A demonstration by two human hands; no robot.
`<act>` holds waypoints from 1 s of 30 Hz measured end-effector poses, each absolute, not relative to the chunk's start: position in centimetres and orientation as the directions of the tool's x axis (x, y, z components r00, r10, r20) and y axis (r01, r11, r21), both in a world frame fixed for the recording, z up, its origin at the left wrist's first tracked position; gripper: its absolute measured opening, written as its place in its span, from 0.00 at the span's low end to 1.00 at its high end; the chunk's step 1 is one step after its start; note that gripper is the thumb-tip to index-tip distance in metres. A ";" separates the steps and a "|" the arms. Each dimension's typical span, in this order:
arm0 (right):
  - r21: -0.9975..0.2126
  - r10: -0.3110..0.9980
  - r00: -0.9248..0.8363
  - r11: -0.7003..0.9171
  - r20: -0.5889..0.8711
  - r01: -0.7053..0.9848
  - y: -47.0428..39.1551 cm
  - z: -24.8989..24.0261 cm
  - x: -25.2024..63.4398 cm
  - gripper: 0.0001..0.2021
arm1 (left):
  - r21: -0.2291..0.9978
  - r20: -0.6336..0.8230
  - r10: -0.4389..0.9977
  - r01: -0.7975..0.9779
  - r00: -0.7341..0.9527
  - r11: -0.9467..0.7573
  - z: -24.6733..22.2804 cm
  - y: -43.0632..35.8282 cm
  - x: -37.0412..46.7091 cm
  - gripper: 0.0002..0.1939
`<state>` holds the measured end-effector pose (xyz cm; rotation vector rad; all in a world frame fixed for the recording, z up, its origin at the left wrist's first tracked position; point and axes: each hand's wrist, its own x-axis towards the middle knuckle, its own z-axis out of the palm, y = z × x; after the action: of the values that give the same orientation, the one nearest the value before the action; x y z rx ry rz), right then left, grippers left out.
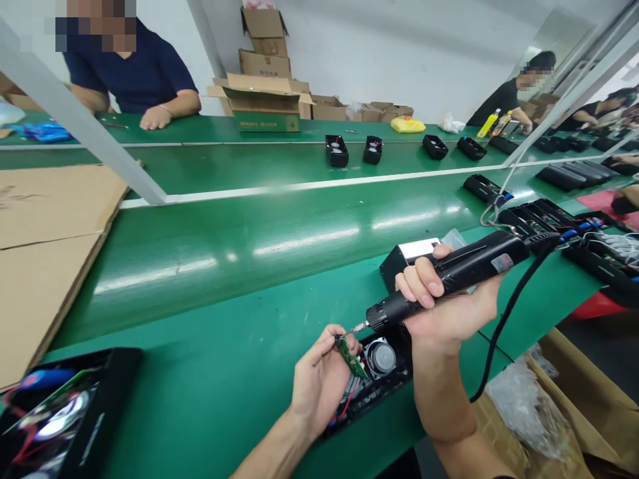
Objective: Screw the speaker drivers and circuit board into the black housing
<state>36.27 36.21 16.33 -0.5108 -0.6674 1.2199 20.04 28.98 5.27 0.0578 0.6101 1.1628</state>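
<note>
My right hand [444, 293] is wrapped round a black corded electric screwdriver [469, 263], whose bit slants down to the left. The bit's tip meets the upper end of a small green circuit board [352, 359]. Between thumb and fingers, my left hand [324, 372] pinches that board, tilted above a black speaker housing [374, 392]. A round grey speaker driver [381, 357] sits inside the housing, with red wires at its lower left. Part of the housing is hidden behind my hands and right forearm. Whether a screw is on the bit is too small to tell.
Another open black housing [100, 412] with wires lies at the near left, beside cardboard [50, 246]. A black box [407, 256] stands behind the screwdriver. Several housings [544, 219] crowd the right. A white post [90, 120] slants up at left. Co-workers sit across the green line.
</note>
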 end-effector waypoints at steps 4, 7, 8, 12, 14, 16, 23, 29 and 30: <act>-0.683 0.959 0.187 0.283 0.213 -0.673 36.3 16.3 36.1 0.34 | 0.319 -0.428 0.872 -0.863 0.237 0.391 5.1 29.0 20.2 0.04; -0.693 0.961 0.179 0.276 0.211 -0.666 36.4 16.0 35.9 0.34 | 0.297 -0.444 0.867 -0.876 0.226 0.380 5.0 29.1 20.3 0.04; -0.695 0.961 0.177 0.274 0.211 -0.664 36.4 16.0 35.8 0.35 | 0.295 -0.445 0.867 -0.878 0.222 0.377 5.0 29.1 20.3 0.04; -0.694 0.962 0.175 0.271 0.207 -0.667 36.6 15.7 35.5 0.35 | 0.273 -0.447 0.865 -0.887 0.226 0.373 4.8 29.1 20.4 0.05; -0.688 0.962 0.177 0.272 0.207 -0.673 36.7 15.6 35.4 0.35 | 0.251 -0.451 0.864 -0.897 0.225 0.364 4.7 29.1 20.4 0.05; -0.684 0.962 0.175 0.271 0.208 -0.677 36.7 15.6 35.3 0.35 | 0.232 -0.448 0.866 -0.907 0.221 0.351 4.6 29.1 20.5 0.06; -0.685 0.964 0.163 0.264 0.210 -0.679 36.9 15.2 35.2 0.36 | 0.222 -0.430 0.876 -0.914 0.220 0.339 4.5 29.1 20.5 0.06; -0.703 0.963 0.156 0.268 0.221 -0.659 37.0 15.3 35.2 0.37 | 0.210 -0.440 0.873 -0.922 0.209 0.326 4.3 29.2 20.5 0.06; -0.702 0.962 0.158 0.270 0.222 -0.659 36.9 15.3 35.2 0.37 | 0.208 -0.439 0.873 -0.922 0.210 0.326 4.3 29.2 20.5 0.06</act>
<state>35.23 36.93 15.34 -0.5072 -0.7276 1.2324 20.48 29.17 4.30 -0.1065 0.5329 1.2513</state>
